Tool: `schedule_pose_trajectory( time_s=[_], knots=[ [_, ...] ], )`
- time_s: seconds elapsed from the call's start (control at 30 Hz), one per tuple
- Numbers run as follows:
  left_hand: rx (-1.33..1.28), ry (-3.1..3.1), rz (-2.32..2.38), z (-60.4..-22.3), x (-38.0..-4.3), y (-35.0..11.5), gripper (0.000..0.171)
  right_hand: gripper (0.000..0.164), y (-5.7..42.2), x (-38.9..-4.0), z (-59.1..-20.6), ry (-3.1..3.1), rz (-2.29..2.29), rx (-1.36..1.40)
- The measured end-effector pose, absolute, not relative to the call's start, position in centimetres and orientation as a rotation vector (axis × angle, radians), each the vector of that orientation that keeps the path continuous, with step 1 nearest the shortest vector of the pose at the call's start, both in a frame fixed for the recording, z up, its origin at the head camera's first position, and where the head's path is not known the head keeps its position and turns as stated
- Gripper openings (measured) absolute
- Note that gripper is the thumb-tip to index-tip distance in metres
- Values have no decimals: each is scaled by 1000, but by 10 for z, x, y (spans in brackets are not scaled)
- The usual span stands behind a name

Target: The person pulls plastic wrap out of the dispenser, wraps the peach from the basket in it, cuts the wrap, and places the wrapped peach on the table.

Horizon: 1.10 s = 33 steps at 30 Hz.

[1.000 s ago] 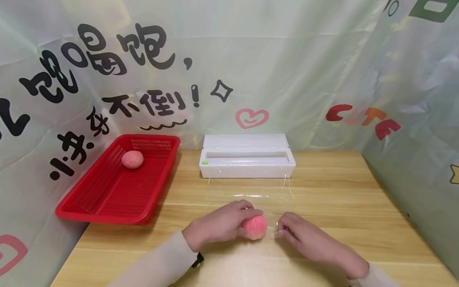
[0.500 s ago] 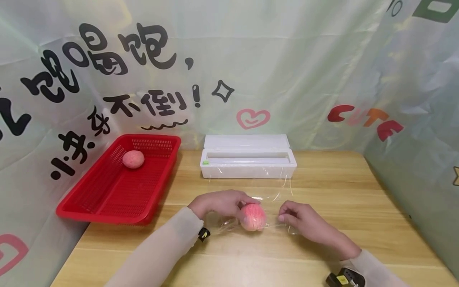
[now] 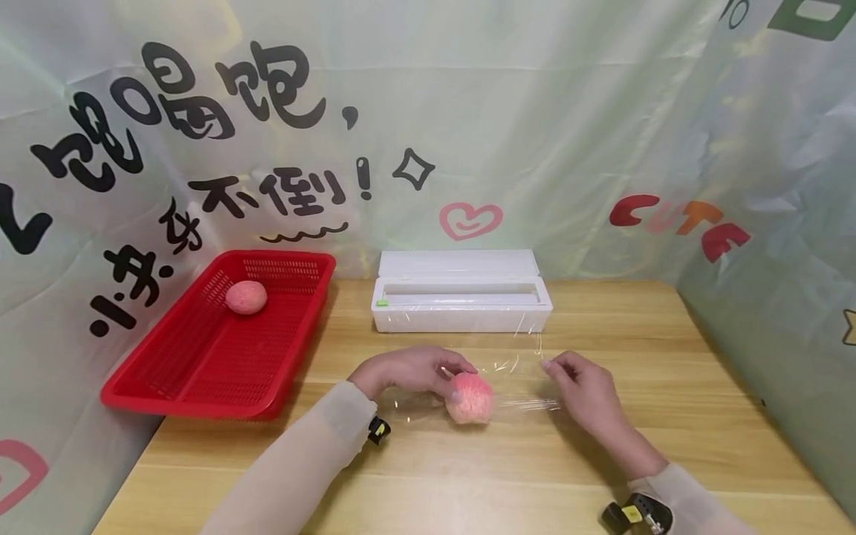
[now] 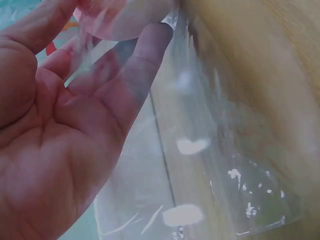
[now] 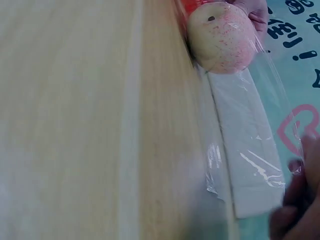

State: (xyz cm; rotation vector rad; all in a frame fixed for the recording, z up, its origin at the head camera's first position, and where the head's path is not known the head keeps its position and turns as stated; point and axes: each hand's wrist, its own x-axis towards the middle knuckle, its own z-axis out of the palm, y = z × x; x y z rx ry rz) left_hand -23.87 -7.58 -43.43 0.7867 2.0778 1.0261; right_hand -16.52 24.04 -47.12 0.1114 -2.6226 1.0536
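A pink peach [image 3: 472, 401] is gripped in my left hand [image 3: 409, 369], over the front part of the table in the head view. Clear cling film [image 3: 515, 365] stretches from the white dispenser box [image 3: 461, 321] toward both hands and lies around the peach. My right hand [image 3: 590, 390] pinches the film's right side between thumb and fingers. In the right wrist view the film drapes over the peach [image 5: 222, 40], whose pale stem end faces that camera. Loose, shiny film [image 4: 255, 195] hangs beside the left hand in the left wrist view.
At the left stands a red plastic basket [image 3: 230, 371] with another peach [image 3: 246, 297] inside. The dispenser's lid [image 3: 458, 263] is raised at the table's back. Printed fabric [image 3: 555, 134] walls in the wooden table [image 3: 642, 342] behind and on the sides.
My left hand has carried the peach slightly away from me, toward the dispenser, and film has risen around it. My right hand has moved up and to the right, drawing the film taut.
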Motion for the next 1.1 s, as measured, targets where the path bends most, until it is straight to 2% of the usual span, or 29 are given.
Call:
schedule_pose_trajectory(
  time_s=[0.07,0.13,0.23,0.33,0.43,0.6,0.77,0.97,1.1],
  knots=[
    [766,2071,1049,-435,-238,-77,46,26,239,-163,-468,-2497,953,100],
    [752,2071,1065,-435,-238,-78,46,32,236,-158,-464,-2343,813,217],
    [747,2070,1078,-435,-238,-79,46,38,220,-146,-458,-2091,605,545],
    [760,2068,1080,-436,-238,-81,46,37,195,-134,-457,-1931,472,916],
    [789,2064,1075,-436,-240,-82,45,36,174,-126,-460,-1994,419,1100],
    [814,2081,1032,-435,-242,-83,44,35,161,-129,-467,-2311,341,1057],
    [777,2044,1050,-435,-244,-83,44,64,160,-140,-471,-2429,353,1035],
    [748,2098,1075,-436,-245,-91,50,71,160,-151,-474,-2446,396,1022],
    [745,2345,1072,-432,-234,-100,42,73,160,-155,-475,-2451,410,1020]
  ],
)
